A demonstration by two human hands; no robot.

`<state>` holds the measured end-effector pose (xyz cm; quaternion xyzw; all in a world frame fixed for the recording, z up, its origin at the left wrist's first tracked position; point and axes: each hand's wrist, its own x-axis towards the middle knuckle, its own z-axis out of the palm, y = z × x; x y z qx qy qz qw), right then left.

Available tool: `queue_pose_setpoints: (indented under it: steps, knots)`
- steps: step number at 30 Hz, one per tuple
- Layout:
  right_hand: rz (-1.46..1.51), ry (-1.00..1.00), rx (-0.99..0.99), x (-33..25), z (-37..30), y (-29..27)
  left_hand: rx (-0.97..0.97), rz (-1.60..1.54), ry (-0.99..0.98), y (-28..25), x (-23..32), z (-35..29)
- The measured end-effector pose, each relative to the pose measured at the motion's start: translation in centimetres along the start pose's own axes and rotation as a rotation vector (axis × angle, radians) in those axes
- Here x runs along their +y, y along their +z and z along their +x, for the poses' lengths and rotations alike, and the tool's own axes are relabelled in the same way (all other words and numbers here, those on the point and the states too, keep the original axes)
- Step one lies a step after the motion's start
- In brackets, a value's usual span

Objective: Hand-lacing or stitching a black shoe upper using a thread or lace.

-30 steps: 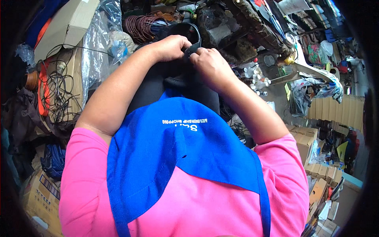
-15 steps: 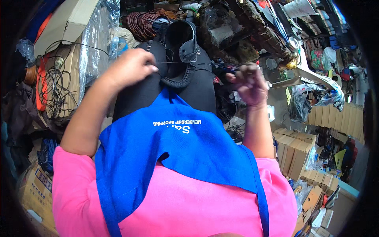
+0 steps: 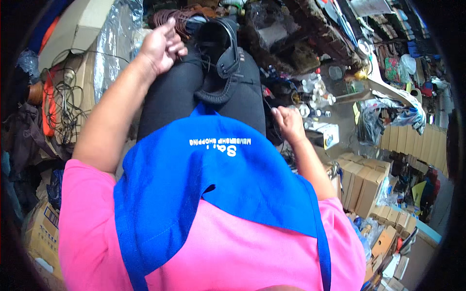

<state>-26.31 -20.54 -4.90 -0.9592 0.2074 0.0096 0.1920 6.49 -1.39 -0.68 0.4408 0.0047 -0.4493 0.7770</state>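
Observation:
A black shoe (image 3: 227, 65) with a strap and a thick ridged sole edge is propped between my black-trousered knees. My left hand (image 3: 162, 47) is raised beyond my left knee, its fingers curled, the index finger partly extended. Dark thread (image 3: 203, 62) runs near the shoe on that side, hard to follow against the trousers. To the right of my right thigh, my right hand (image 3: 290, 122) is closed in a fist with the thumb on top. A thin dark line of thread leads from the shoe toward it. What lies inside each hand's fingers is mostly hidden.
A blue apron (image 3: 262, 169) covers my lap. Small bottles and jars (image 3: 318, 92) cluster at right, beyond stacked cardboard boxes (image 3: 357, 186). Coiled brown cord (image 3: 170, 19) lies behind the shoe. Tangled black wire (image 3: 68, 104) hangs over cardboard at left.
My left hand has swung up and away from the shoe, with its fingers turned upward. My right hand has dropped nearer my body and closed. The shoe has tilted slightly.

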Motion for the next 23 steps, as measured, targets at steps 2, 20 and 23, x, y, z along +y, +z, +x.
queue_pose_setpoints:
  steps: [2,20,23]
  knots:
    - [-0.049,-0.016,-0.007,-0.3,-0.6,0.9,-0.102,-0.08,-0.048,-2.2,-0.6,1.0]
    - [0.432,-0.073,0.076,-5.2,8.7,-5.1,-0.536,1.205,0.295,1.9,-3.7,2.1]
    - [0.108,-0.171,-0.243,-8.8,10.6,-6.0,-0.748,1.247,-0.12,4.0,-2.7,2.1]
